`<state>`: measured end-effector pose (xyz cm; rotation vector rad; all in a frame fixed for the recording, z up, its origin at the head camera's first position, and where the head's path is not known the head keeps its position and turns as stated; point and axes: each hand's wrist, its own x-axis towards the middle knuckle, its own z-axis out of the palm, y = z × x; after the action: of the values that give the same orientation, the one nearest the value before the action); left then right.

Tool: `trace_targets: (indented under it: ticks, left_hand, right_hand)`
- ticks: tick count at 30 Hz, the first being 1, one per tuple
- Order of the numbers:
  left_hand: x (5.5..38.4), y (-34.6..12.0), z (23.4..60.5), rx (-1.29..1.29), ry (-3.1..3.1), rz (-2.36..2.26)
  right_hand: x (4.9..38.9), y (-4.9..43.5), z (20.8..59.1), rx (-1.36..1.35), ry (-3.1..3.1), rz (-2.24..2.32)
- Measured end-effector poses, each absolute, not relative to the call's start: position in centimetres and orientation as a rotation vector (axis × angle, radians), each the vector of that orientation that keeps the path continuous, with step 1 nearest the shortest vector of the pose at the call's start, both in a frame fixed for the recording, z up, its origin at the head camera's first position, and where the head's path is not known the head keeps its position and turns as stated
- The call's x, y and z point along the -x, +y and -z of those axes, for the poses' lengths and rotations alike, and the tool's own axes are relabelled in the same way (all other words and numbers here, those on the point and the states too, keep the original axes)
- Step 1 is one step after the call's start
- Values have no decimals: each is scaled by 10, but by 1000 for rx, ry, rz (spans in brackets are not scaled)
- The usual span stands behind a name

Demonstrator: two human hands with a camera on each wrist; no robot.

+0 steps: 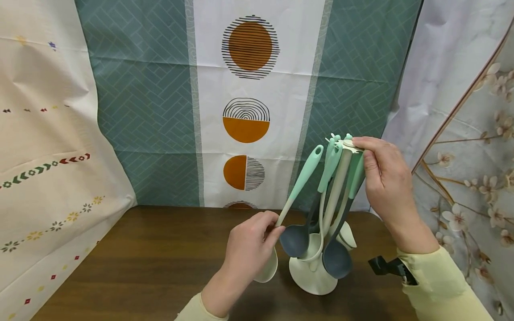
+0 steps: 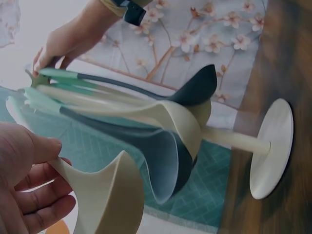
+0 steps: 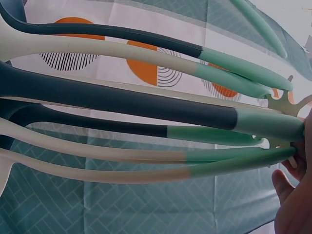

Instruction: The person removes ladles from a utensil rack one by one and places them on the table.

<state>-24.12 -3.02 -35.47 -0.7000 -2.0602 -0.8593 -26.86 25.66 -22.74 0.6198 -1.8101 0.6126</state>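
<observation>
My left hand [image 1: 250, 240] pinches a cream ladle [image 1: 299, 183] with a mint-green handle, low on its shaft. The ladle tilts, handle end up toward the stand, and its bowl [image 2: 112, 195] hangs below my fingers. To its right stands a cream utensil stand [image 1: 313, 278] with a round base and a central post. Several utensils hang around the post, including a dark ladle [image 1: 337, 258] at the front and another dark ladle [image 1: 295, 240] on the left. My right hand [image 1: 387, 187] grips the hooked top [image 3: 280, 103] of the stand, with fingers above and thumb lower.
The stand is on a brown wooden table [image 1: 160, 254]. Behind it hangs a green and white cloth [image 1: 140, 98] with orange circles. A floral cloth [image 1: 474, 200] hangs close on the right, a cream patterned one [image 1: 48, 147] on the left.
</observation>
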Motion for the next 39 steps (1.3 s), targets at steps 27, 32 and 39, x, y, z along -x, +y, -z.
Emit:
trace_targets:
  ticks: [27,32,39]
  left_hand:
    - [255,-98,384,561,-2258,649]
    - [256,-108,388,535,-2291,613]
    - [259,-121,395,499,-2352,542]
  right_hand:
    - [266,255,228,-601,-1817,-611]
    - [265,255,229,-596,-1829,-608]
    - [264,254,229,-592,-1838,-612]
